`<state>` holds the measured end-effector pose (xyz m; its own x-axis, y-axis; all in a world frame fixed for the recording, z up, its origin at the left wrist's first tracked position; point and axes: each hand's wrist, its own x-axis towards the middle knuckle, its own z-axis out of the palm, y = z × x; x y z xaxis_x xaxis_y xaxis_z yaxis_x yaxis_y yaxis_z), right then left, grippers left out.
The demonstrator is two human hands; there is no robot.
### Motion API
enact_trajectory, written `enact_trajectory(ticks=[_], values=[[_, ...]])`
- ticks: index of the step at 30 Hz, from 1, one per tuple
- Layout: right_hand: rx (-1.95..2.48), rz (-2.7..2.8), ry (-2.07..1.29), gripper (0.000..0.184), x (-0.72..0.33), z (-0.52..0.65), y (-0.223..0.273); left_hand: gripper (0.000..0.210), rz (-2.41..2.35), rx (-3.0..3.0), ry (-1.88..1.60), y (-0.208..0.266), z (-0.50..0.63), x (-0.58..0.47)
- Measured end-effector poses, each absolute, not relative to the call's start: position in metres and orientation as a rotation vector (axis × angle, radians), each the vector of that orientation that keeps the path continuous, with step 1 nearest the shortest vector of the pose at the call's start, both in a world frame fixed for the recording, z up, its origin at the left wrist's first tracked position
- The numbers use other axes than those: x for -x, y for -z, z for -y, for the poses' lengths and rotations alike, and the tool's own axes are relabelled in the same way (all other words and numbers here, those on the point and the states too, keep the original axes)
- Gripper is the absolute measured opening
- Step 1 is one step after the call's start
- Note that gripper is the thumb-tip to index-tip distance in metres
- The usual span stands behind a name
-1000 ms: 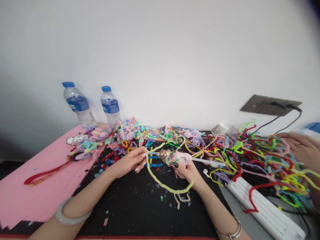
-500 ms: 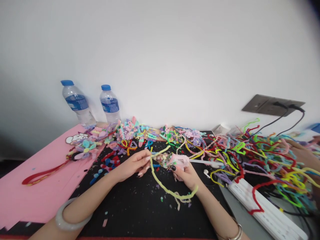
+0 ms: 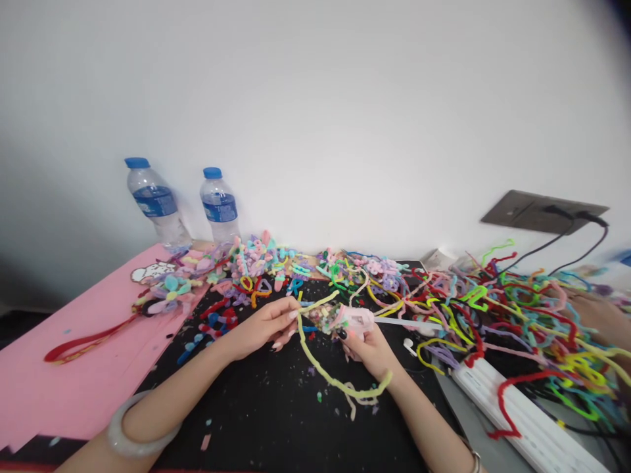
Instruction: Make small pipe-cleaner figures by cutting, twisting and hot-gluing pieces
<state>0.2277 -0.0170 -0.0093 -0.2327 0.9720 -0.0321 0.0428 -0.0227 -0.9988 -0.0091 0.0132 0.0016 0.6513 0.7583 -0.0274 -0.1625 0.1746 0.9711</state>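
Observation:
My left hand (image 3: 276, 323) is closed, with thumb and forefinger pinching a pale yellow pipe cleaner (image 3: 315, 364). One length of it curves down and right toward my right wrist; a shorter length points up and right. My right hand (image 3: 367, 348) is wrapped round a pink hot glue gun (image 3: 359, 320), whose front end is crusted with coloured fuzz and points left at the pinched spot. Whether its tip touches the pipe cleaner I cannot tell. Out of its back runs a whitish glue stick (image 3: 409, 322). Fuzz scraps lie on the black mat (image 3: 256, 407) below.
Tangled pipe cleaners (image 3: 493, 309) cover the right side, partly over a white power strip (image 3: 522, 407). Another person's hand (image 3: 596, 322) is among them. Small twisted shapes (image 3: 256, 256) line the back. Two water bottles (image 3: 219, 207) stand behind pink sheets (image 3: 83, 328). A white earbud (image 3: 409, 346) lies nearby.
The view has shifted slightly. Both my hands keep the same hold, nearly still. At the right, the other person's hand and some pipe cleaners around it have moved a little.

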Motion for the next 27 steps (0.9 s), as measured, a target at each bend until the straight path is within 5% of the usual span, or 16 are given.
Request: enact_trajectory(ticks=[27], values=[[1.131, 1.458, -1.417, 0.037, -0.2299, 0.0159, 0.0142, 0.019, -0.622, -1.226, -0.760, -0.0002, -0.0160, 0.0136]])
